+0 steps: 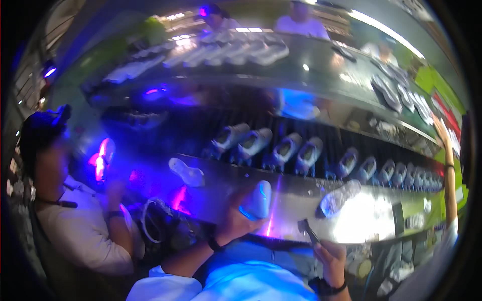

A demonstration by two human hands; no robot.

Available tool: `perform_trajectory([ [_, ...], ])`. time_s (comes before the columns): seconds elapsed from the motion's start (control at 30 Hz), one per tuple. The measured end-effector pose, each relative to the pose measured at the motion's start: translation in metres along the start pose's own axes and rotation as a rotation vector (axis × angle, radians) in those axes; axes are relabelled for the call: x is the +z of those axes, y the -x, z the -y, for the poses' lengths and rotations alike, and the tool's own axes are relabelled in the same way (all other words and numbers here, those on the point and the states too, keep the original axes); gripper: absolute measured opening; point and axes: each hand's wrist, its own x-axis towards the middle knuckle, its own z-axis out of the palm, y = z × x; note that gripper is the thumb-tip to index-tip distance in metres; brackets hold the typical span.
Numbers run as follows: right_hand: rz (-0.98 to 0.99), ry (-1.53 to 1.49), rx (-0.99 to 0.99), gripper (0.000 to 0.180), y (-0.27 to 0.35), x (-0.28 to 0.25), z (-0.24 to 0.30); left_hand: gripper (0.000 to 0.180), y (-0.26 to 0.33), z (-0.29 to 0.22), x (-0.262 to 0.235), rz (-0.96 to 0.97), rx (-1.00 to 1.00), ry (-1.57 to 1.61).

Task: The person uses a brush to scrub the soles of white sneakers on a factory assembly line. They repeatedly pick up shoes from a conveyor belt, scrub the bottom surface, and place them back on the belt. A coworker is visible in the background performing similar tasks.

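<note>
One blue-lit sole [258, 201] is clasped in the left hand [235, 220] over the bench [296, 205]; the right hand [331, 257] pinches a dark brush-like tool [309, 232]. Pale soles [341, 196] lie to either side; beyond them, shoes [308, 156] stand in a row.

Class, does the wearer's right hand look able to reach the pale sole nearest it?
Probably yes: nothing visible blocks the way from the right hand to the pale sole, though that hand holds a brush.
</note>
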Motion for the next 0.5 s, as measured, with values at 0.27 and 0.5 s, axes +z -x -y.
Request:
perform_trajectory([
  [0.27, 0.043, 0.145, 0.054, 0.03, -0.031, 0.038, -0.022, 0.083, 0.053, -0.016, -0.012, 0.03, 0.175, -0.312],
  [0.5, 0.096, 0.199, 0.02, 0.03, -0.046, 0.074, -0.049, 0.075, 0.095, -0.007, -0.013, 0.079, 0.195, -0.397],
])
